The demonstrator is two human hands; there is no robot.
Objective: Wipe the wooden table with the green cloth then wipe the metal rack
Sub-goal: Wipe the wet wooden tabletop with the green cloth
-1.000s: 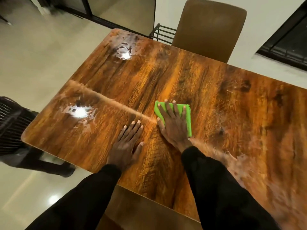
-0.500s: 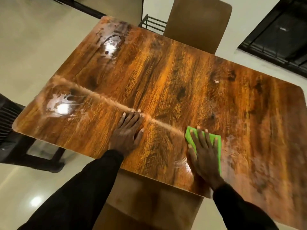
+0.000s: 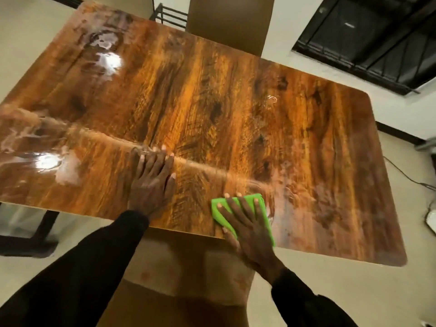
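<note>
While the right hand (image 3: pixel 250 230) is lying flat on the green cloth (image 3: pixel 220 214), with its fingers straight and spread and gripping nothing, the cloth is resting folded on the wooden table (image 3: pixel 224 90) at the near edge. The cloth's near corner is reaching that edge, and the heel of the right hand is overhanging it. The fingertips are pointing toward the far side of the table, and green fabric is showing between them.

The left hand (image 3: pixel 152 182) is resting palm down on the bare tabletop, just left of the cloth and apart from it. Its fingers are lying straight and close together, and it is holding nothing. Black sleeves (image 3: pixel 94 267) are covering both forearms.

A pale streak (image 3: pixel 203 166) is running across the tabletop from the left side, passing the left fingertips and ending near the cloth. Bright reflections are showing on smeared patches (image 3: pixel 111 61) toward the left of the surface.

The metal rack (image 3: pixel 169 16) is standing beyond the far edge of the table, beside a brown chair (image 3: pixel 231 22), well apart from both hands. A second brown seat (image 3: pixel 184 279) is sitting below the near edge.
</note>
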